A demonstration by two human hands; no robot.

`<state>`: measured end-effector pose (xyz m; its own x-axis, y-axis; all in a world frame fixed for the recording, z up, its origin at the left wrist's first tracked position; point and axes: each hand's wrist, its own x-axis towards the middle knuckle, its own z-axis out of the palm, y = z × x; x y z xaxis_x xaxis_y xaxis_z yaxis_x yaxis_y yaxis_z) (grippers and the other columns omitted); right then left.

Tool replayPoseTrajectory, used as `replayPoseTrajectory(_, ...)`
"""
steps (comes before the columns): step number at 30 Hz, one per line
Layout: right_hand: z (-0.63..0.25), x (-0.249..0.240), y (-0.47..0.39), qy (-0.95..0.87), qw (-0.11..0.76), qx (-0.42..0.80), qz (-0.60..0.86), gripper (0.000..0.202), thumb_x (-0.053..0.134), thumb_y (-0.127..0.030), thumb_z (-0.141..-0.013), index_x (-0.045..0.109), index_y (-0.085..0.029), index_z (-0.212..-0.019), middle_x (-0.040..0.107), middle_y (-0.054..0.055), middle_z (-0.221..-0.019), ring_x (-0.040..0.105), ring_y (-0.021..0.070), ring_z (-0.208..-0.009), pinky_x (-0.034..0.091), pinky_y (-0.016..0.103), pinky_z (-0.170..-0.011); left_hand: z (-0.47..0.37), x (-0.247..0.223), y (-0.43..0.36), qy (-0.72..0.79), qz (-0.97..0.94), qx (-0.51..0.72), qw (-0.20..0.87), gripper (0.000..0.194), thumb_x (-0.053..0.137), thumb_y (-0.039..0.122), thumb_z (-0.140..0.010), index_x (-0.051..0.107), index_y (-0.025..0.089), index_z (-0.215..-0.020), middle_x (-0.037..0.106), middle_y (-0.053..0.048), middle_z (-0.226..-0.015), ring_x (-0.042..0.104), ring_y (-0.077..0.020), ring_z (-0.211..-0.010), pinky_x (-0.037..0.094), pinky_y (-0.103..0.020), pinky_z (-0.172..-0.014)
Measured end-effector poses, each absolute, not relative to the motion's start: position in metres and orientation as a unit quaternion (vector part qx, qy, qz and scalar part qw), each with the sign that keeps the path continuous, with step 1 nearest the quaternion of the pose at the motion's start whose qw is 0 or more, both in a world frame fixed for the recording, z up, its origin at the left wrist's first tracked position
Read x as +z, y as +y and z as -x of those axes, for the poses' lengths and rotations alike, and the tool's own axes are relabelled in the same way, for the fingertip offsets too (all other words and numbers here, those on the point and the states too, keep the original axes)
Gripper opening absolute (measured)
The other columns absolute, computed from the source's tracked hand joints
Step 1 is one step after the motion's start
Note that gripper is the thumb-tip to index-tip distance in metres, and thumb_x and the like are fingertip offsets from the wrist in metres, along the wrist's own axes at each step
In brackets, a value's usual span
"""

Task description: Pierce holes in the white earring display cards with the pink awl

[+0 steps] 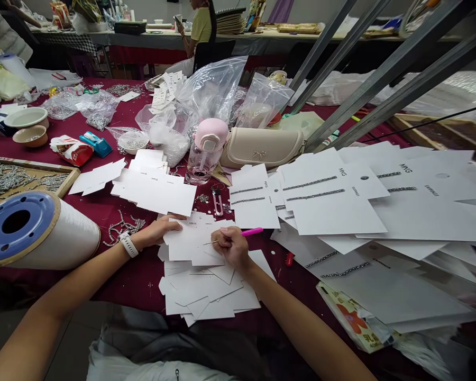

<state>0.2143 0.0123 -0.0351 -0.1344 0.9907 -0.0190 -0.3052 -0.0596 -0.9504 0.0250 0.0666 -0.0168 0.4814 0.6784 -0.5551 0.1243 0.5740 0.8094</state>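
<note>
My left hand (161, 231), with a white band on its wrist, grips the left edge of a white jewelry card (182, 246) printed MNG, thumb on top. In my closed right hand (230, 247) is a needle tool with a pink handle (253, 231). Its thin metal tip points left, over the cards; whether it touches them I cannot tell. Below both hands lies a loose pile of blank white cards (206, 293). To the right are many cards (319, 182) bearing pairs of dark sparkling chain strips.
A large thread spool (71, 227) and a tray of chains (8, 177) stand left. Behind the cards are a pink-lidded bottle (211, 135), a beige bag (264, 147) and plastic bags (214, 90). Metal bars (357, 87) slant across the right. A person (200, 32) sits at the back.
</note>
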Motion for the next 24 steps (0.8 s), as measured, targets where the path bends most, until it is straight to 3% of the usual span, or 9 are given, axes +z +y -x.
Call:
replayPoseTrajectory(17, -0.212, -0.036, 0.010, -0.497, 0.477, 0.599, 0.409, 0.036, 0.038, -0.028, -0.069, 0.024, -0.021, -0.037, 0.019, -0.006, -0.034, 0.023, 0.0061, -0.032, 0.015, 0.024, -0.035, -0.025, -0.016, 0.066, 0.467, -0.426, 0.174, 0.755, 0.027, 0.059, 0.024, -0.060, 0.056, 0.011, -0.084, 0.055, 0.001, -0.060, 0.049, -0.0088, -0.046, 0.033, -0.020, -0.043)
replayPoseTrajectory(24, -0.210, -0.039, 0.008, -0.517, 0.472, 0.594, 0.398, 0.038, 0.045, -0.030, -0.068, 0.032, -0.019, -0.035, 0.029, -0.003, -0.033, 0.024, 0.0060, -0.034, 0.014, 0.025, -0.037, -0.029, -0.004, 0.063, 0.483, -0.403, 0.180, 0.756, 0.010, 0.056, 0.019, -0.062, 0.055, 0.012, -0.069, 0.049, 0.004, -0.050, 0.043, -0.0064, -0.042, 0.030, -0.018, -0.041)
